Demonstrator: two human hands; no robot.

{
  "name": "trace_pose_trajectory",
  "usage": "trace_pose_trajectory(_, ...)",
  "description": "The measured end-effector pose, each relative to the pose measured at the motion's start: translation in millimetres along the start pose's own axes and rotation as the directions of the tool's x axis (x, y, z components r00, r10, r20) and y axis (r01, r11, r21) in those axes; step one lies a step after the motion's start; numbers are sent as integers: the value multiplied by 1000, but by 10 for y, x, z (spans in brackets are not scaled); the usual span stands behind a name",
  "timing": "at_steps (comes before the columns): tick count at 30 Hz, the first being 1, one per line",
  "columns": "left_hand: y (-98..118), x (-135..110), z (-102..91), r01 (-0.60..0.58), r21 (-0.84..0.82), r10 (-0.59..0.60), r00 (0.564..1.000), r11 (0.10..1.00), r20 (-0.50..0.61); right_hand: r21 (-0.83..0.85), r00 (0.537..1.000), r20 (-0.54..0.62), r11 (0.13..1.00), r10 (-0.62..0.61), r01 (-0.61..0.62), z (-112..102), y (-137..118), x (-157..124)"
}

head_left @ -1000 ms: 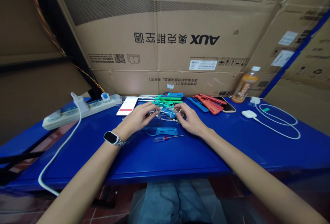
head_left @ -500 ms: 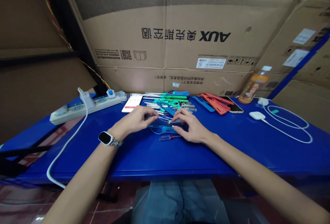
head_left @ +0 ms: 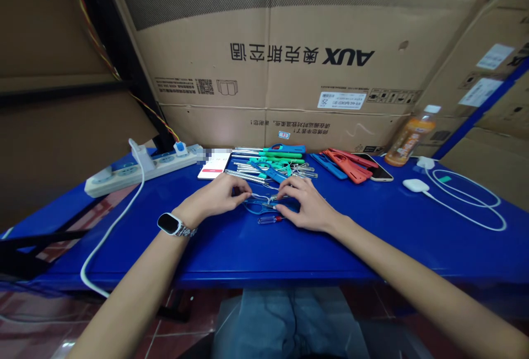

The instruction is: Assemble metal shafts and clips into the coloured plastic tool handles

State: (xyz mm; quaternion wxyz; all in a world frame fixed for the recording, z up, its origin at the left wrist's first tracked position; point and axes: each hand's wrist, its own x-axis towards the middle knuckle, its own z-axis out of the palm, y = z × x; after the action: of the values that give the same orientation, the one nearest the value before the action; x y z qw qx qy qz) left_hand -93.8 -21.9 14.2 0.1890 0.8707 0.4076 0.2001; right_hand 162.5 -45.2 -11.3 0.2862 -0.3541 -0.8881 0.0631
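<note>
My left hand (head_left: 225, 194) is closed, thumb and index finger pinching the end of a thin white wire (head_left: 260, 196). The wire runs right to a small metallic part at the fingertips of my right hand (head_left: 308, 205), which is closed too; its fingers partly cover that part. Just beneath lies a blue lighter casing (head_left: 254, 207), half hidden by the right hand. A small screwdriver (head_left: 268, 219) with a clear purple handle rests in front of it. Behind my hands is a pile of lighter parts: metal tubes (head_left: 248, 176), green pieces (head_left: 284, 155) and a blue casing (head_left: 270, 173).
Red casings (head_left: 349, 167) and blue ones lie right of the pile, over a phone (head_left: 382, 172). An orange drink bottle (head_left: 411, 139) and a white charger cable (head_left: 475, 213) are farther right. To the left are a lit phone (head_left: 214, 163) and a power strip (head_left: 157, 166). Cardboard (head_left: 268, 83) stands behind.
The white wire now shows stretched between my two hands. My hands have shifted only slightly, and the whole view has moved a little.
</note>
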Motion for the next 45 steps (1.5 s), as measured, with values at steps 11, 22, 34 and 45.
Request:
trace_pose_trajectory(11,68,-18,31,-178,161,198,972,971,-123,44,999,52,999,-7,4,83,11,23)
trace_pose_trajectory(22,148,23,193,-247,215,229,968,945,104,70,999,31,997,26,-28,175,23,34)
trace_pose_trajectory(34,145,3,220,-240,205,217,967,949,132,49,989,115,995,-96,91,54,11,-55)
trace_pose_trajectory(45,254,-32,252,-263,255,238,963,930,124,213,995,97,977,1,-22,28,24,6)
